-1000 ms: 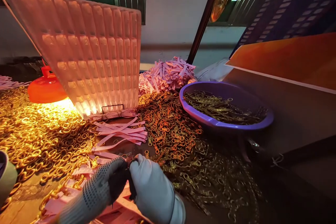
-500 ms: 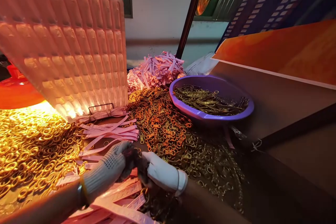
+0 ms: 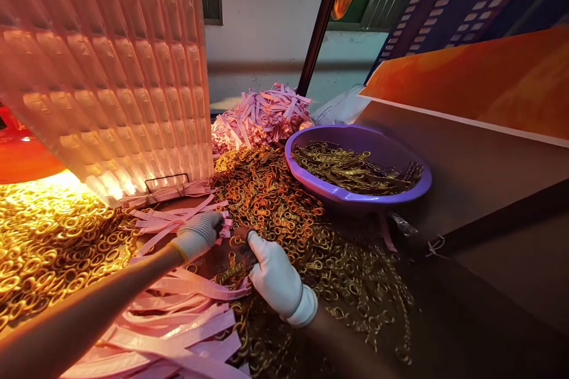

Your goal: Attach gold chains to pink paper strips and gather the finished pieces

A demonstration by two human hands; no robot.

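My left hand (image 3: pixel 198 235), in a pale knit glove with dark fingertips, is over the ends of several pink straps (image 3: pixel 155 222). Its fingers are curled together, and whatever is between them is hidden. Lower and to the right, my right hand (image 3: pixel 278 278), in a white glove with dark-stained fingertips, is closed on a gold-coloured chain (image 3: pixel 233 273). Part of that chain shows beside the fingers, above a loose heap of pink straps (image 3: pixel 178 337). Gold metal clasps with rings (image 3: pixel 284 213) are piled just beyond both hands.
A bright lamp with an orange shade (image 3: pixel 26 154) lights a mound of gold rings (image 3: pixel 53 249) at left. Behind it leans a ribbed translucent panel (image 3: pixel 133 83). A purple basin (image 3: pixel 358 196) holds chains. More pink straps (image 3: pixel 267 112) are heaped at the back, near a slanted dark post (image 3: pixel 320 29).
My hands, together before, are now apart. The left has moved up and away to the pink straps; the right stays near its place with the chain showing. The view has shifted slightly right.
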